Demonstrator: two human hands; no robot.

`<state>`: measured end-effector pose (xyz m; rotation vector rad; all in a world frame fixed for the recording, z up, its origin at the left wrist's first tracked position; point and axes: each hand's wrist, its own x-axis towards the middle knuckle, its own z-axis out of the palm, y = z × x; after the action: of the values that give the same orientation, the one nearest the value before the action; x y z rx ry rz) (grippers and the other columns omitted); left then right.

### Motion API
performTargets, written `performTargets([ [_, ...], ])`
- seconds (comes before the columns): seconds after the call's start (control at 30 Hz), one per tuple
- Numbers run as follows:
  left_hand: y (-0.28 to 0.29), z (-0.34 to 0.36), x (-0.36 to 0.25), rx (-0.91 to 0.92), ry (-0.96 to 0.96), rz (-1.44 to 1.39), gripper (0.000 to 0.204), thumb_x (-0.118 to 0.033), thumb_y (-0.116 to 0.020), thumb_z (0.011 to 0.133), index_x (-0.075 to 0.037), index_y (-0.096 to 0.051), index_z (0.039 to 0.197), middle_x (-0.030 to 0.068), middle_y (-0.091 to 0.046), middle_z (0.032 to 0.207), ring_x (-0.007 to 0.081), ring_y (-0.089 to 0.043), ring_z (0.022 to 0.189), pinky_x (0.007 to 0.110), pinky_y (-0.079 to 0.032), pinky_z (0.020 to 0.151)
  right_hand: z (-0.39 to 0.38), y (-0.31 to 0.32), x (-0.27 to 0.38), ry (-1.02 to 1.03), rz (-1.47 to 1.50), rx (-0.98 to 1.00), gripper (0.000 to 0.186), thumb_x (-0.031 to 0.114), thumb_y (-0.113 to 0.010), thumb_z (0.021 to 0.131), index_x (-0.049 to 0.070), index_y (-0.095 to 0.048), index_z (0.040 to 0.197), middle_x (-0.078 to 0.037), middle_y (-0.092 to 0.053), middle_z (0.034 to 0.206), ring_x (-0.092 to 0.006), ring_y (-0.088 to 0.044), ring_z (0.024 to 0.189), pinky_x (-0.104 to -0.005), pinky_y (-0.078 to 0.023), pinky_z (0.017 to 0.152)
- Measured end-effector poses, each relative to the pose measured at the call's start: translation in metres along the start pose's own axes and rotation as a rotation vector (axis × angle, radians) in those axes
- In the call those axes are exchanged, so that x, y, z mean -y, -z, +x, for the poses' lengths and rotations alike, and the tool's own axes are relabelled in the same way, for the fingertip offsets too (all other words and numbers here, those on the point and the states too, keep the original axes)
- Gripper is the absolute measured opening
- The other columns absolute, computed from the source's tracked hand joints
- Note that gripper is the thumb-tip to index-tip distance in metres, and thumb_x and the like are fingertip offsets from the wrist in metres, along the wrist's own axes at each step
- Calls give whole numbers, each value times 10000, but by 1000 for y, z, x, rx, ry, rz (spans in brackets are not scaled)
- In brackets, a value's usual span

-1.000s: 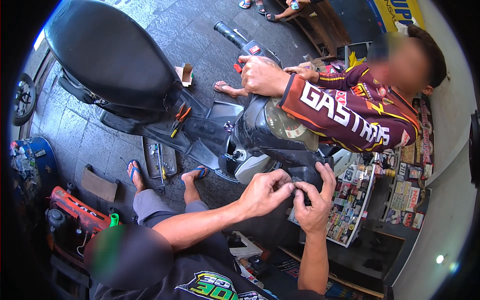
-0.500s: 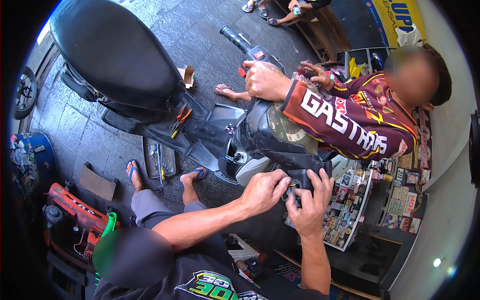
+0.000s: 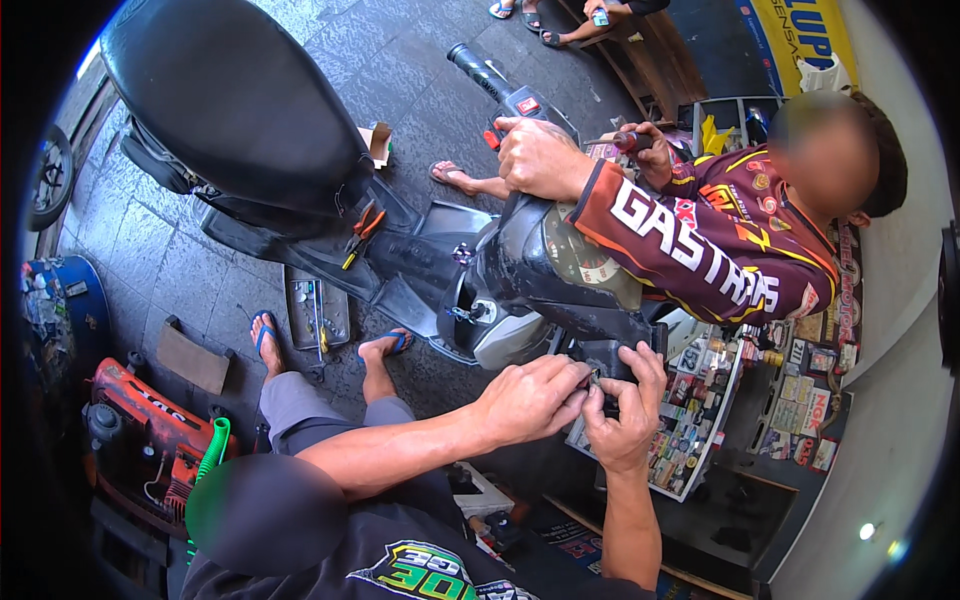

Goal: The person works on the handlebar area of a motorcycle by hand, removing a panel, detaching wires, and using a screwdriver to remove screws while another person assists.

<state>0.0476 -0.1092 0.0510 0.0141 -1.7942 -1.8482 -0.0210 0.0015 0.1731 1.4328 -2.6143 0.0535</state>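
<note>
Directly between left hand and right hand sits a small part.

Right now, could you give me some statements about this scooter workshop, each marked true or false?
1. The person's bare left hand and bare right hand hold a small, partly hidden piece. True.
2. The long seat on the scooter is bright yellow. False: the seat is black.
3. A grey rectangular tray lies on the stone-tiled floor. True.
4. The orange-handled pliers are in the right hand. False: the pliers lie on the scooter.
5. The other person in the maroon jersey has both hands empty. False: one hand holds a red-handled tool.
</note>
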Motion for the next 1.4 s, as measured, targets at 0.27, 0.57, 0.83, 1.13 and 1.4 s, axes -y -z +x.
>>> performTargets([
  [0.27, 0, 12, 4, 70, 177, -148, 207, -77, -668, 888, 24, -664, 1069, 180, -669, 923, 362, -683, 837, 425, -558, 714, 4, 2, 1, 56, -59, 9, 132, 23, -717, 724, 27, -631, 824, -170, -628, 1224, -404, -549, 1265, -630, -367, 1118],
  [0.57, -2, 19, 1, 101, 113, -322, 210, -47, -652, 899, 41, -673, 1089, 190, -674, 904, 379, -679, 827, 425, -543, 703, 2, 0, -5, 99, -19, -47, 117, -5, -669, 709, 32, -585, 782, -130, -637, 1100, -376, -603, 1193, -644, -372, 1120],
  [0.83, -18, 0, 1, 68, 643, -881, 221, -119, -617, 1018, 68, -653, 1130, 75, -697, 932, 97, -659, 787, 282, -572, 698, 1, 2, -4, 76, -36, -39, 115, 35, -698, 733, 50, -606, 799, -99, -635, 1055, -347, -603, 1178, -658, -331, 1141],
  [1.13, -23, -7, -3, 33, 742, -1053, 267, -136, -615, 1023, 71, -648, 1189, 97, -715, 981, 122, -684, 770, 268, -586, 712, 4, 4, -5, 14, 7, -25, 101, 65, -733, 750, 61, -665, 823, -87, -654, 1075, -331, -589, 1188, -620, -308, 1154],
  [1.4, -19, -12, 11, 82, 796, -1332, 313, -184, -613, 1028, 58, -650, 1223, 76, -714, 985, 109, -666, 839, 268, -592, 731, 10, 10, 1, 2, 62, 87, 161, 4, -694, 693, 69, -683, 840, -93, -647, 1150, -362, -521, 1264, -625, -266, 1167],
])
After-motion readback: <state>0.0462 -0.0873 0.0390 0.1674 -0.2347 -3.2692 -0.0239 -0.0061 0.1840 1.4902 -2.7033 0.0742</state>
